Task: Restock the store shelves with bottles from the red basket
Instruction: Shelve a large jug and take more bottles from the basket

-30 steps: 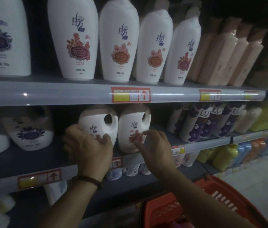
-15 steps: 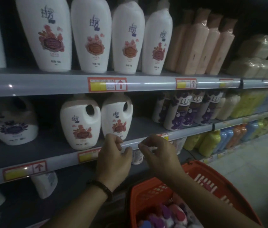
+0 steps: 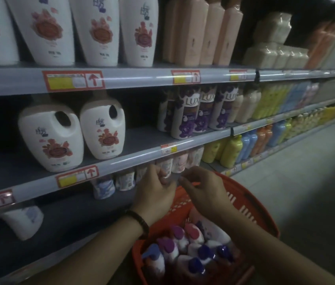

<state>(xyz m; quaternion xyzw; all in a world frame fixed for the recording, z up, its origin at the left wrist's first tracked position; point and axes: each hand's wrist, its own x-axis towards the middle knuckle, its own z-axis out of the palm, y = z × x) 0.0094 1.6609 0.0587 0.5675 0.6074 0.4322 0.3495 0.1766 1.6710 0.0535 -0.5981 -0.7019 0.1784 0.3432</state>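
A red basket [image 3: 262,210] sits low in front of me. It holds several small white bottles [image 3: 185,241] with purple, pink and blue caps. My left hand [image 3: 155,192] and my right hand [image 3: 202,191] hover close together above the basket's far rim, just below the middle shelf edge [image 3: 142,155]. Both hands hold nothing and their fingers are loosely curled. Two white handled jugs [image 3: 51,138] with a red flower label stand side by side on the middle shelf, up and to the left of my hands.
Tall white bottles [image 3: 98,31] and peach bottles [image 3: 209,31] fill the top shelf. Purple Lux bottles [image 3: 201,112] stand to the right of the jugs. Small bottles [image 3: 124,181] line the lower shelf behind my hands. The grey aisle floor [image 3: 306,182] lies to the right.
Both hands have come off the two white jugs and dropped to just above the basket. The view has shifted right and down, so more of the basket shows.
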